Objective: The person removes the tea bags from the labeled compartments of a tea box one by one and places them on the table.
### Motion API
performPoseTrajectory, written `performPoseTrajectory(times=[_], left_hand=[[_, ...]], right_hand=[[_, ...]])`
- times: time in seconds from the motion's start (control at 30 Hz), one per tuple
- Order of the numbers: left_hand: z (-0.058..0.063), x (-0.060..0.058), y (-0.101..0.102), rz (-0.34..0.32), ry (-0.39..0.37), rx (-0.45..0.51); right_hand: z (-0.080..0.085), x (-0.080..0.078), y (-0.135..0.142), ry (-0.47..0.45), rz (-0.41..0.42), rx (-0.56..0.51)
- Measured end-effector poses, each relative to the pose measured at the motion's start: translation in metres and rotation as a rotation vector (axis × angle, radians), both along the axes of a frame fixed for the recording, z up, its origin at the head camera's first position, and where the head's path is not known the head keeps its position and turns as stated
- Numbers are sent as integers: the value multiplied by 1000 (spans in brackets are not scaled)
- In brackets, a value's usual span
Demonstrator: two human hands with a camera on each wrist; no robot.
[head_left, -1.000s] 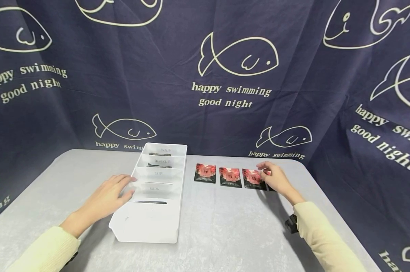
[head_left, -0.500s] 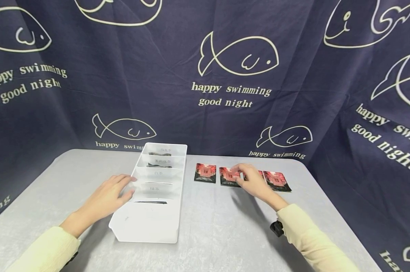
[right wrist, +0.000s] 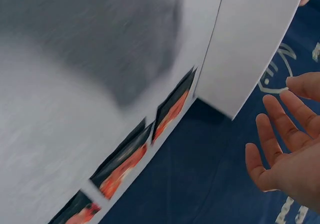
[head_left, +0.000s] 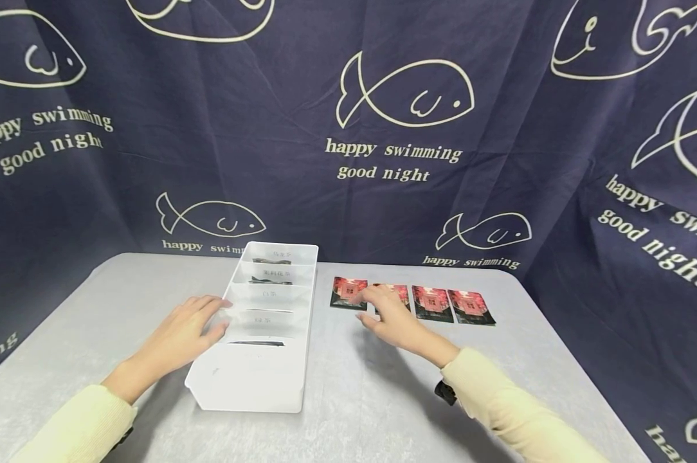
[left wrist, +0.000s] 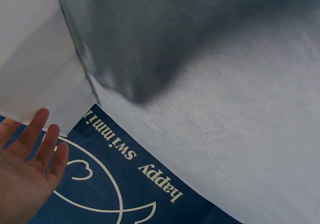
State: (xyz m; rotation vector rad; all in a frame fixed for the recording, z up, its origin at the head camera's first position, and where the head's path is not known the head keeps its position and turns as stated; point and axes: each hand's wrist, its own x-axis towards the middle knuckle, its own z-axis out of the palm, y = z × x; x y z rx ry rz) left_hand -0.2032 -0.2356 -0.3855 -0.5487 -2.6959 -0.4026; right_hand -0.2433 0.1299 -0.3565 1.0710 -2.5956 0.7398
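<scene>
My left hand (head_left: 181,329) touches the left rim of a long white divided box (head_left: 253,386), fingers relaxed; in the left wrist view its fingertips are right at the box's edge. Four-sided flat red-and-black sachets lie in a row right of the box. Over this row is my right hand (head_left: 396,325), fingers loosely spread and holding nothing. It overlaps the second sachet (head_left: 403,294) and reaches to the leftmost sachet (head_left: 345,289). Two more, a third sachet (head_left: 433,302) and the rightmost sachet (head_left: 472,307), show fully. The right wrist view shows the right hand's open palm (right wrist: 295,144).
Dividers split the box into several compartments with handwritten labels (head_left: 269,294). Dark sachet edges (head_left: 270,281) stick up in some of them. A grey table (head_left: 377,399) carries everything; a navy fish-print cloth (head_left: 302,161) hangs behind and at the sides.
My right hand has moved left along the row, from the two rightmost sachets to the two leftmost, uncovering those on the right. The left hand and the box have stayed put.
</scene>
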Motion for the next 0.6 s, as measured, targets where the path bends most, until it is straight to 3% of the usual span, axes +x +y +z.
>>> performPoseTrajectory(times=[0.27, 0.6], left_hand=[[0, 0, 1, 12, 51, -22], [0, 0, 1, 31, 24, -25]], right_hand=[[4, 9, -30, 20, 109, 59], [13, 18, -66, -13, 169, 143]])
